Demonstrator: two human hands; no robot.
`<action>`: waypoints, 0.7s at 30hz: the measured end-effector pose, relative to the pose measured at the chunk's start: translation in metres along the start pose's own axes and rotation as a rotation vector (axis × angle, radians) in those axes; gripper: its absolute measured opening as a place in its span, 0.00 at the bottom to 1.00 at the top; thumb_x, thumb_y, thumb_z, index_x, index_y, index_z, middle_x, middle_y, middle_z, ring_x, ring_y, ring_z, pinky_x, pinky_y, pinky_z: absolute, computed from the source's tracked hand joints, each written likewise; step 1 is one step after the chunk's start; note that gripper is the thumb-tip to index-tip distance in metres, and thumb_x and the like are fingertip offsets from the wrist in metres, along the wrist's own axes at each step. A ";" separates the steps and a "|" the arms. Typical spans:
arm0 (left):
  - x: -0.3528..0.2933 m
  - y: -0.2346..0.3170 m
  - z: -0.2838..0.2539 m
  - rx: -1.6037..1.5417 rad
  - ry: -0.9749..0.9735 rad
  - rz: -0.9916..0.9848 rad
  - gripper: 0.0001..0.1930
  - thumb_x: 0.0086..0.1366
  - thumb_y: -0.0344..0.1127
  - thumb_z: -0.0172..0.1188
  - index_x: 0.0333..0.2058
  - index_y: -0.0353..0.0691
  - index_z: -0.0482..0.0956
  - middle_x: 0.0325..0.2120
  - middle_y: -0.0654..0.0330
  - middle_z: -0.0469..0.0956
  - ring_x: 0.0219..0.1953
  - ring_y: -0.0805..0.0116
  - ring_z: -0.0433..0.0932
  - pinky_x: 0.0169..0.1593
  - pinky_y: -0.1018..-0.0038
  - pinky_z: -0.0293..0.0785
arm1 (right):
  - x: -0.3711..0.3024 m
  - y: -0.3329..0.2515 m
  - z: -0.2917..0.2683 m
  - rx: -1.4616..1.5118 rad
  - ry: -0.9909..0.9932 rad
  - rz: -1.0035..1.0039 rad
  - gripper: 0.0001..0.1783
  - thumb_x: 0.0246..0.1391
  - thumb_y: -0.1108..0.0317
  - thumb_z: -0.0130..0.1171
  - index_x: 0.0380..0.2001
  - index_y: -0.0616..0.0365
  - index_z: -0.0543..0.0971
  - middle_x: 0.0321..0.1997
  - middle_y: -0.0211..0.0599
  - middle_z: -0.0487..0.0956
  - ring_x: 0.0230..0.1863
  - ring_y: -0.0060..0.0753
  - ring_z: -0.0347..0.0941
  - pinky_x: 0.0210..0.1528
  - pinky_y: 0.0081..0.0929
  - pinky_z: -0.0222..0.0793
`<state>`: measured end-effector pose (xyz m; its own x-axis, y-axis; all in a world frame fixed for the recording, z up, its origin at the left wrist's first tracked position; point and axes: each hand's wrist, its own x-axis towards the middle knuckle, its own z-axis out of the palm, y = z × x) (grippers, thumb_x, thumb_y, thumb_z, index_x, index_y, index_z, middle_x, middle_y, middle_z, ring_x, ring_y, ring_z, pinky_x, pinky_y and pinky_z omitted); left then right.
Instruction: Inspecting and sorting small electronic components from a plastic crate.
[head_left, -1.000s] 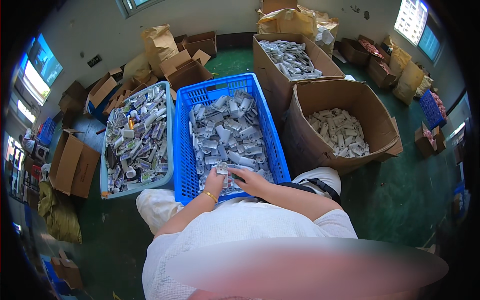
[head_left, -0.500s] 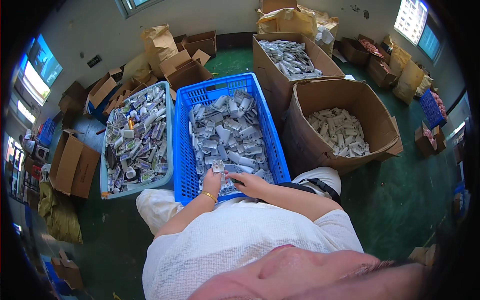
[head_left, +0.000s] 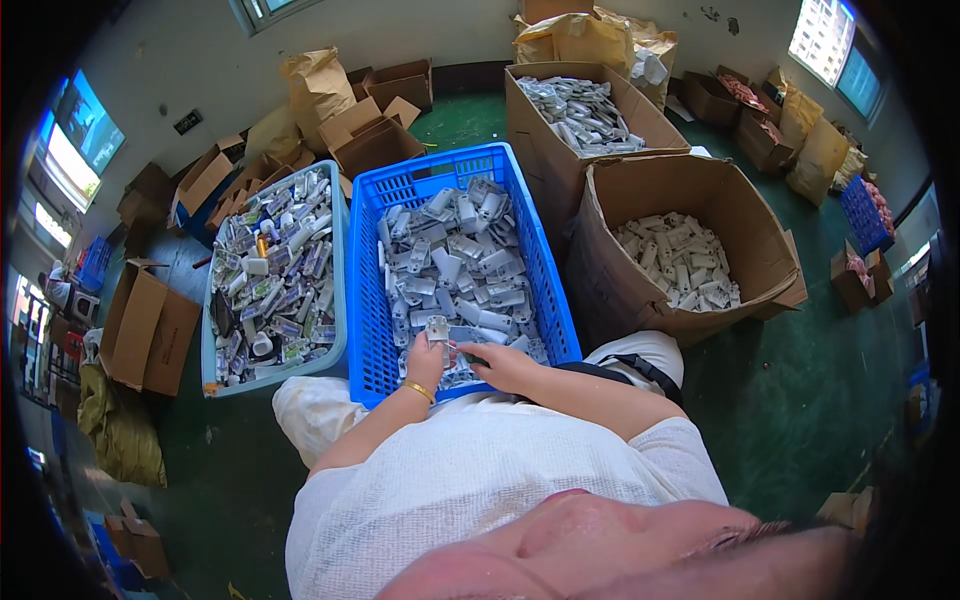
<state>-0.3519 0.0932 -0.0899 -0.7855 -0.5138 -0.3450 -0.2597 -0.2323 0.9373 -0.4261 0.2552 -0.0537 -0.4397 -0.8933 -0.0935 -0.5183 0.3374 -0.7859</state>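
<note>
Here, grasping a whitish plastic casing (head_left: 437,329) in the fingers of the left hand (head_left: 424,366), raised just above the near end of a blue crate (head_left: 537,245) full of similar casings (head_left: 463,245). Gripping a slim tool (head_left: 472,357) in the fingers of the right hand (head_left: 505,369), close beside the left, with its tip directed at the casing; too small to tell whether touching it. Around the left wrist, a gold-coloured bracelet (head_left: 420,391). Left of the crate, close alongside, a light-blue tub (head_left: 341,255) heaped with mixed parts (head_left: 275,285). To the right, a cardboard box (head_left: 610,290) partly filled with off-white casings (head_left: 678,260); beyond it, a second box (head_left: 545,145) piled with greyish-white pieces (head_left: 580,115). Underfoot, a green floor (head_left: 790,410); farther back, open cartons (head_left: 375,152) and tan paper sacks (head_left: 317,90) near the wall (head_left: 430,30).
</note>
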 end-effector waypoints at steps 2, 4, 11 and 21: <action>0.001 -0.002 -0.001 -0.002 -0.001 0.002 0.12 0.58 0.26 0.42 0.42 0.39 0.63 0.31 0.57 0.74 0.26 0.69 0.75 0.25 0.73 0.75 | 0.001 0.002 0.001 -0.002 -0.004 0.004 0.22 0.51 0.66 0.48 0.52 0.45 0.64 0.40 0.43 0.72 0.41 0.43 0.69 0.42 0.33 0.65; 0.002 -0.004 -0.002 -0.003 -0.003 0.003 0.12 0.58 0.26 0.42 0.42 0.39 0.63 0.31 0.57 0.74 0.26 0.69 0.75 0.25 0.73 0.75 | 0.001 0.004 0.004 -0.004 -0.009 0.009 0.22 0.51 0.66 0.48 0.52 0.45 0.64 0.40 0.43 0.72 0.41 0.43 0.69 0.43 0.33 0.65; 0.003 -0.002 -0.003 -0.086 0.053 -0.068 0.12 0.58 0.28 0.43 0.42 0.40 0.62 0.29 0.58 0.73 0.25 0.69 0.74 0.25 0.72 0.74 | 0.001 0.004 0.003 0.041 0.060 -0.006 0.21 0.49 0.64 0.49 0.50 0.46 0.67 0.36 0.44 0.73 0.40 0.45 0.69 0.41 0.34 0.65; 0.001 -0.003 0.001 -0.012 -0.019 -0.091 0.14 0.57 0.28 0.47 0.43 0.41 0.62 0.30 0.58 0.73 0.26 0.69 0.74 0.26 0.71 0.75 | 0.002 0.005 0.002 0.043 0.046 0.035 0.21 0.50 0.63 0.48 0.50 0.44 0.67 0.36 0.45 0.72 0.39 0.46 0.69 0.40 0.36 0.65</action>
<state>-0.3525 0.0938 -0.0934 -0.7697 -0.4740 -0.4277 -0.3241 -0.2872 0.9014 -0.4287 0.2545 -0.0593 -0.4912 -0.8659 -0.0942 -0.4705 0.3547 -0.8079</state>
